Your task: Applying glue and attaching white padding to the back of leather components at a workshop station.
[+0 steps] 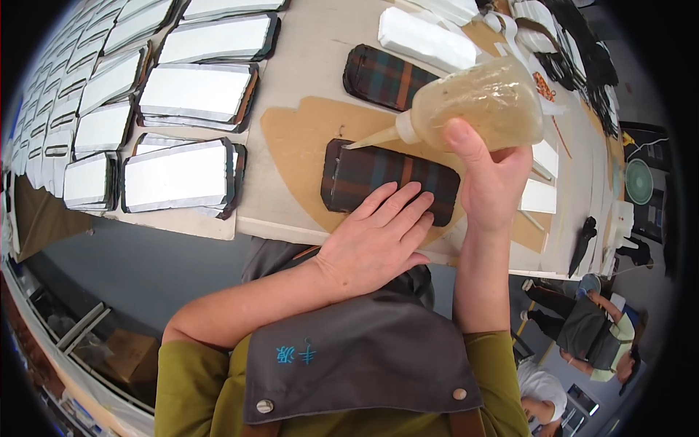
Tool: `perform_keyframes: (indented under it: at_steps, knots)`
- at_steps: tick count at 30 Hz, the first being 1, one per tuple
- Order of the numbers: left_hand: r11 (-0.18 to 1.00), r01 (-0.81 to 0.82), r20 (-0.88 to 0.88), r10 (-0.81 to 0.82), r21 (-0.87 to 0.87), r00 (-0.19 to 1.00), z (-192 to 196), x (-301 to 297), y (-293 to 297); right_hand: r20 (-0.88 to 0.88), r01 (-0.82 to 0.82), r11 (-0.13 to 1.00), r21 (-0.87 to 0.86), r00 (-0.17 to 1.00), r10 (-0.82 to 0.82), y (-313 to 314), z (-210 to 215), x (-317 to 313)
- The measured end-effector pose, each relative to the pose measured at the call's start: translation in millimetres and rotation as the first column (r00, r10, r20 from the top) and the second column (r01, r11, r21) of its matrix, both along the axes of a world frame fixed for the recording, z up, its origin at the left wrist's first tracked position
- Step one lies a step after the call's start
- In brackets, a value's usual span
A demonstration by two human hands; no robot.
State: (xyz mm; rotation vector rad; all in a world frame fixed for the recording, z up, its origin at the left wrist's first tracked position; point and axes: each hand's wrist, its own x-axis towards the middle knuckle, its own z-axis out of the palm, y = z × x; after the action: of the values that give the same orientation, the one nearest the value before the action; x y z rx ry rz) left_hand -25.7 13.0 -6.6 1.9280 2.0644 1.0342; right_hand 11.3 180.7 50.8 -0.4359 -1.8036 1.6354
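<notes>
My right hand point(489, 178) grips a clear squeeze bottle point(477, 102) of yellowish glue, tipped sideways. Its nozzle tip touches the upper left edge of a dark plaid fabric-covered panel point(371, 175). My left hand point(378, 237) lies flat with fingers spread on the near edge of that panel, pressing it onto a brown cardboard sheet point(298, 146). A second plaid panel point(382, 76) lies just beyond, partly behind the bottle.
Rows of white-faced panels with dark edges point(182, 175) cover the table's left half. White foam blocks point(426, 40) lie at the back, more small white pieces point(539, 197) at the right. Other people point(597, 331) sit at the lower right. Grey floor lies below the table edge.
</notes>
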Motion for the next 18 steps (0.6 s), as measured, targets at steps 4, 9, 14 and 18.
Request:
perform_keyframes:
  at_steps: [4, 9, 14, 18]
  knots:
    - [1.000, -0.003, -0.019, 0.003, -0.011, 1.000, 0.9, 0.4, 0.1, -0.004, 0.082, 0.997, 0.001, 0.997, -0.082, 10.2, 5.2, 14.1]
    - [1.000, -0.005, -0.020, 0.004, -0.028, 1.000, 1.4, 2.1, 1.1, 0.020, 0.166, 0.984, 0.056, 0.986, -0.168, 27.1, 6.0, 39.1]
    - [0.999, -0.017, -0.049, 0.015, -0.035, 0.999, 1.4, 3.0, 3.3, 0.067, 0.172, 0.980, 0.099, 0.981, -0.179, 40.3, 9.9, 63.7]
    - [0.999, -0.032, -0.038, 0.032, -0.017, 0.999, 2.8, 3.6, 4.3, 0.071, 0.233, 0.966, 0.113, 0.968, -0.241, 49.2, 11.2, 79.5]
